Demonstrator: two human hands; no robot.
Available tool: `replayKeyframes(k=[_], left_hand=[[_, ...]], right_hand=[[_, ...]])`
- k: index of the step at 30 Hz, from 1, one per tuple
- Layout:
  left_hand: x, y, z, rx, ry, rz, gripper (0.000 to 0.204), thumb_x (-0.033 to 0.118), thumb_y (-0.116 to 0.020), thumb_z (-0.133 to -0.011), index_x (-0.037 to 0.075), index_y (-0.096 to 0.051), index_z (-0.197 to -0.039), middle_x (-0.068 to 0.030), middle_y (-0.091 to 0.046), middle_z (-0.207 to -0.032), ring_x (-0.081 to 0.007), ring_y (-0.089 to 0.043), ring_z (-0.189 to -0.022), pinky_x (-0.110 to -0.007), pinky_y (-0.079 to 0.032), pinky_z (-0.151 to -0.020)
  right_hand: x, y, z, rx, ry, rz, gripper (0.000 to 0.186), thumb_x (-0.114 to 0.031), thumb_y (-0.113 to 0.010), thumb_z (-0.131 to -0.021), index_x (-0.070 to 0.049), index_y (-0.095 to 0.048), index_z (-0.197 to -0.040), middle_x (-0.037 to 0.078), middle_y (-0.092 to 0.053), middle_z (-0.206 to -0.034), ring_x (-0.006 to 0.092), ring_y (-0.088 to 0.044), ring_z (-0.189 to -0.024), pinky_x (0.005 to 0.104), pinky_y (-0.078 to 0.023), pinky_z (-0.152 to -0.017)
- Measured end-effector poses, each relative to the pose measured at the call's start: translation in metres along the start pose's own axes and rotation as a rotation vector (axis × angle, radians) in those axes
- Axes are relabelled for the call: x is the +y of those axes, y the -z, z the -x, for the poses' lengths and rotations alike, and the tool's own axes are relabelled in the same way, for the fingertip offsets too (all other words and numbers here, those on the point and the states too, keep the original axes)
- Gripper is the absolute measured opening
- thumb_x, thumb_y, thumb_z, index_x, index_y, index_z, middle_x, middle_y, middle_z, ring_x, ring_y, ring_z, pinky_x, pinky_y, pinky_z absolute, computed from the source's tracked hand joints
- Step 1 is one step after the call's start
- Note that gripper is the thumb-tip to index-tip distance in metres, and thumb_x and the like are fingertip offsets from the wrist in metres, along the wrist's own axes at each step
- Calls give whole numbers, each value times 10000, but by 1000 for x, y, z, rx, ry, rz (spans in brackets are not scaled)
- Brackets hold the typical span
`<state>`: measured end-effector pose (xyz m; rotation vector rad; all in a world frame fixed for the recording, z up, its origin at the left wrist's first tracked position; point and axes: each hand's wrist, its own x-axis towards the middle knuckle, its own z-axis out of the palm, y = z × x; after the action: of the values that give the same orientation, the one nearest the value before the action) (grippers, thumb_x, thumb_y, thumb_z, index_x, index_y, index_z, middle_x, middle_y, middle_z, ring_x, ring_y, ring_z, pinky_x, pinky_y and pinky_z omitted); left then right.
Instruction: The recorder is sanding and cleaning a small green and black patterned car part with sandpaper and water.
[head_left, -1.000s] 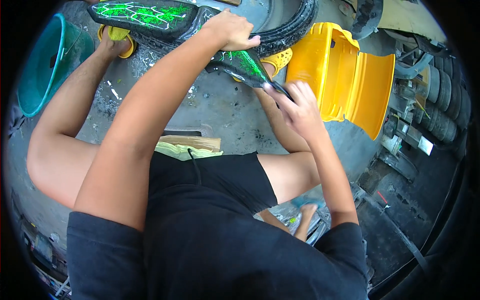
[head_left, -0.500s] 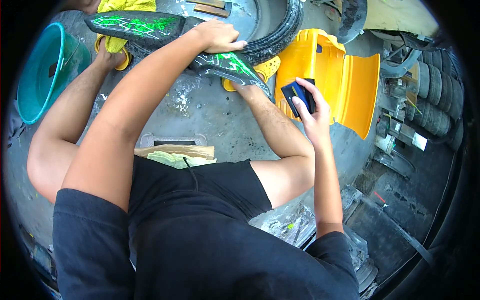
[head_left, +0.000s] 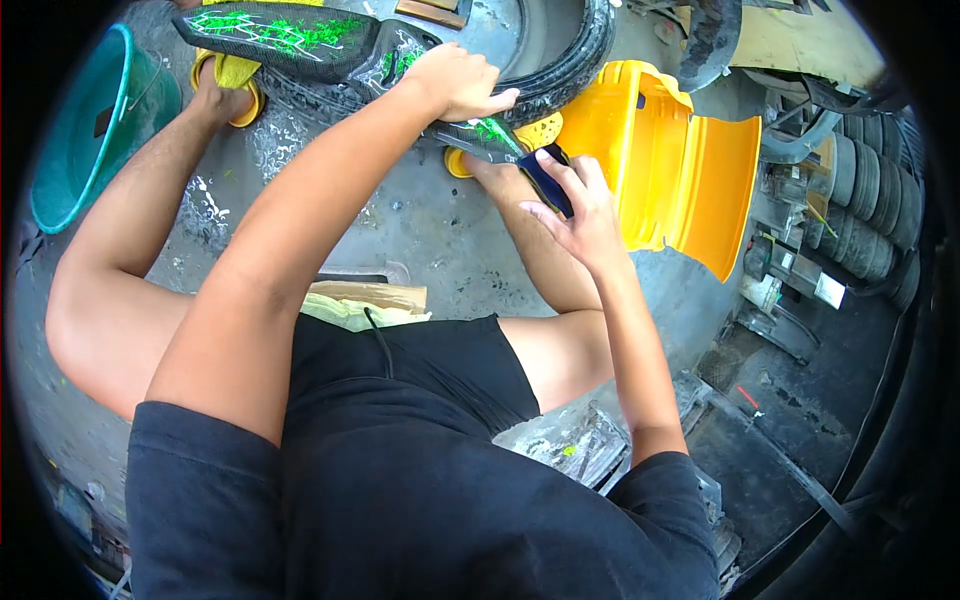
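Long black textured green-patterned seat is lying across near edge of black rubber tyre in head view, long axis slanting down-right; left hand is covering middle, grip unclear; right hand, nearest tapering end, is pinching dark-blue block.

Wears a near-black shirt; sleeves short, loose, wide at the opening; black shorts, dark drawstring hanging at front; yellow shoes.

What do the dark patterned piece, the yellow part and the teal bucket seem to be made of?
Dark patterned piece: perhaps vinyl or plastic; finely textured, satin surface. Yellow part: probably moulded plastic; glossy, with highlights along curved ridges. Teal bucket: likely plastic; smooth, coloured wall.
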<state>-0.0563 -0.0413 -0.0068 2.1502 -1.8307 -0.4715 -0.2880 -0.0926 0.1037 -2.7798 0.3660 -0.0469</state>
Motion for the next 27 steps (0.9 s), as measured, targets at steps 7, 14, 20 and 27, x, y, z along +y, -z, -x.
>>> replayKeyframes(k=[7,14,20,27], left_hand=[[-3,-3,1,113,-49,98,595,477,-385,-920,-26,-686,-821,-249,-674,-902,-383,-651,-851,-445,-470,-874],[-4,2,0,61,-48,106,548,444,-396,-896,-15,-672,-778,-249,-672,-880,-389,-650,-841,-457,-480,-839],[1,5,0,15,-36,118,535,434,-402,-887,-15,-674,-783,-242,-675,-864,-388,-647,-843,-458,-471,-852],[1,5,-3,35,-8,88,500,408,-412,-841,16,-722,-818,-216,-695,-893,-377,-670,-867,-456,-490,-860]], right_hand=[[10,1,-26,-15,59,-49,412,-48,-734,-756,-28,-638,-1156,130,-561,-855,303,-535,-831,384,-461,-780],[26,8,-7,14,117,-122,375,-27,-712,-741,-68,-682,-1112,106,-584,-855,284,-540,-796,382,-424,-730],[25,-9,-34,57,322,56,414,-32,-691,-747,-89,-663,-1156,83,-580,-855,271,-536,-785,376,-421,-720],[32,2,-3,61,97,-245,389,23,-708,-741,-61,-684,-1120,94,-529,-755,267,-501,-738,365,-418,-711]])
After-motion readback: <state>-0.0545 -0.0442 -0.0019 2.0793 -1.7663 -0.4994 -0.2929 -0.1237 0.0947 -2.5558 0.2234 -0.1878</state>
